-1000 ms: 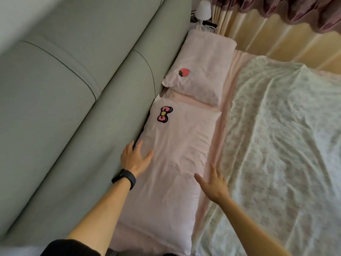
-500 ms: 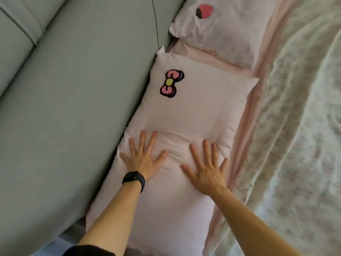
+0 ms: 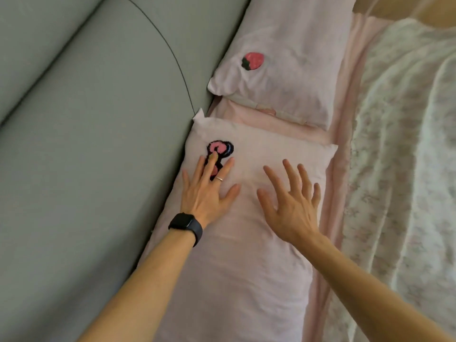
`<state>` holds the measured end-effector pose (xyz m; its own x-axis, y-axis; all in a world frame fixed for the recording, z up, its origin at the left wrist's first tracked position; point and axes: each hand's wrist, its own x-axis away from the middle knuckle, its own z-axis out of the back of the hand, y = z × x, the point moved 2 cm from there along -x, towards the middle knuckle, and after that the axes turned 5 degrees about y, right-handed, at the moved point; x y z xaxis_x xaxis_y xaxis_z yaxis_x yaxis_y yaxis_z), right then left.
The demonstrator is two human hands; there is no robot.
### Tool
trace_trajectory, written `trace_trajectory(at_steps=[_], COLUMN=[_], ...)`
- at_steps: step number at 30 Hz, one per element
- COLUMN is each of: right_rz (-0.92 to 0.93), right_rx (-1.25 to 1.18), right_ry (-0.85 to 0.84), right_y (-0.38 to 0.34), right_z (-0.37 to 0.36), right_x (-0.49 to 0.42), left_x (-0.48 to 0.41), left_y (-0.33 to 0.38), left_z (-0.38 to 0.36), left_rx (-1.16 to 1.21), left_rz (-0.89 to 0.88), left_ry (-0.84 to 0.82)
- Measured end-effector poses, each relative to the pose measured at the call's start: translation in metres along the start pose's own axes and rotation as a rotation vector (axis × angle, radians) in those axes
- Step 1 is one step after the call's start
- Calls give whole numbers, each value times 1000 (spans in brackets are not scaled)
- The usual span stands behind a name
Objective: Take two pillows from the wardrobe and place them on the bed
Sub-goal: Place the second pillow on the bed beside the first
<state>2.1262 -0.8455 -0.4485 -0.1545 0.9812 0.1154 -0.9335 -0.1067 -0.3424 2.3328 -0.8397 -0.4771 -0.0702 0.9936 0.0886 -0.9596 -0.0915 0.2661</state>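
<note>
Two pale pink pillows lie end to end on the bed along the grey headboard. The near pillow point(image 3: 246, 255) carries a pink bow patch at its far left corner. The far pillow point(image 3: 291, 70) carries a red strawberry patch. My left hand point(image 3: 207, 191) lies flat on the near pillow, fingers spread, partly covering the bow. A dark watch sits on that wrist. My right hand point(image 3: 288, 201) is open with spread fingers over the same pillow, to the right of the left hand. Neither hand grips anything.
The padded grey headboard point(image 3: 86, 144) fills the left side. A pink sheet point(image 3: 338, 169) shows beside the pillows, and a white floral quilt point(image 3: 407, 169) covers the bed on the right.
Both hands have slid up the near pillow toward its far end. The left hand now covers part of the bow patch. The view has moved closer.
</note>
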Motion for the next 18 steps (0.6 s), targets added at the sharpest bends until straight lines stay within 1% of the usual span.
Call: trace_trajectory(at_steps=[2,4,7,10,14,16,18], right_rz=[-49,-68,-65,-64,-76,-79,-72], right_rx=[14,61,61,54,44,38,13], right_ry=[-106,-161,-152,-141,-228,-241,-220], right_y=[8,24,38,41,36,29,20], right_z=[-15,-36,-65,-75,-61,-46,-32], right_x=[-37,-55,-59,-66,-67,-51,-11], left_x=[-31,-44,-50,-59,-52,-38,-9], left_y=[-2,-11,-19,-21,-13,-6,-4], left_z=[-14,-35,-62,-73,-57,-42,-25], left_rx=[26,16,-32,-35,-21,34,98], left_rz=[87,136,138,150,165,164,161], left_ry=[-125,-190,-167,-154,-186,-166,-110])
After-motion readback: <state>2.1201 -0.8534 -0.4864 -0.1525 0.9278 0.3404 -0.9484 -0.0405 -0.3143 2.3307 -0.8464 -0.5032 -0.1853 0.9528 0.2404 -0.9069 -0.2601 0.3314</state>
